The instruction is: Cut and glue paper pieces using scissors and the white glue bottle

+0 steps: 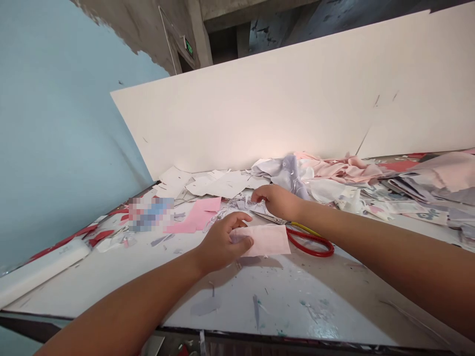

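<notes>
My left hand [226, 242] is closed on a pale pink cloth piece [269, 240], the thumb on top and the piece pointing to the right. My right hand [279, 200] is just beyond it, over thin lilac scraps [241, 201]. Its fingers curve downward with a gap, and nothing shows between them. Scissors [310, 240] with red and yellow handles lie under my right forearm, their blades partly behind the cloth and pointing left. A brighter pink sheet [196, 215] lies on the table left of my left hand.
White paper pieces [218, 184] lie along the back of the table [297, 306]. Crumpled lilac cloth [287, 173], pink cloth [341, 168] and printed scraps fill the back right. A white board [260, 109] stands behind. At left is a long white bar [48, 269].
</notes>
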{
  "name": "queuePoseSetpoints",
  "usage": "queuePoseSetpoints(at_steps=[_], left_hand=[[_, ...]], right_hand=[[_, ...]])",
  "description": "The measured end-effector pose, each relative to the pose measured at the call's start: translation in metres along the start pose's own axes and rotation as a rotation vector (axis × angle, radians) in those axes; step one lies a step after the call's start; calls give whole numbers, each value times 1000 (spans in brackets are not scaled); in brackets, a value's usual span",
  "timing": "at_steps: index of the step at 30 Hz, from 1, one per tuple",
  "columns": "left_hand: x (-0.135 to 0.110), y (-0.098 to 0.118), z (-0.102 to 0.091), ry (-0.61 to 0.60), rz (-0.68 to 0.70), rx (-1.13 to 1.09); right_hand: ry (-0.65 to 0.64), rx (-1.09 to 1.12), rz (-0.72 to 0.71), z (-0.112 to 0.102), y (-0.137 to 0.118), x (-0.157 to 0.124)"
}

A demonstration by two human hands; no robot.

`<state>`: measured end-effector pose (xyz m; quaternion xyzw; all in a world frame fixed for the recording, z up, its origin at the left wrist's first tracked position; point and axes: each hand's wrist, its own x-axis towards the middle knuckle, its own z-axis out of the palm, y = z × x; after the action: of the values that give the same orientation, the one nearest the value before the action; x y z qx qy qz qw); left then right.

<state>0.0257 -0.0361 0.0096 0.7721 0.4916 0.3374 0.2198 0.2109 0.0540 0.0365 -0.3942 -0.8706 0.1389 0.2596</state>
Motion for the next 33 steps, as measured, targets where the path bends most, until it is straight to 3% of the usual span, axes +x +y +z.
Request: queuePoseSetpoints(at_steps=[13,23,33], left_hand=[[3,1,-2,37,-32,-61],[3,-2,-2,56,-37,-27],[3,0,-3,8,-32,-36]], right_hand=[[-273,445,144,3,0,-2],[-156,717,188,0,-2,-6],[-192,843,296,7,-3,-5]])
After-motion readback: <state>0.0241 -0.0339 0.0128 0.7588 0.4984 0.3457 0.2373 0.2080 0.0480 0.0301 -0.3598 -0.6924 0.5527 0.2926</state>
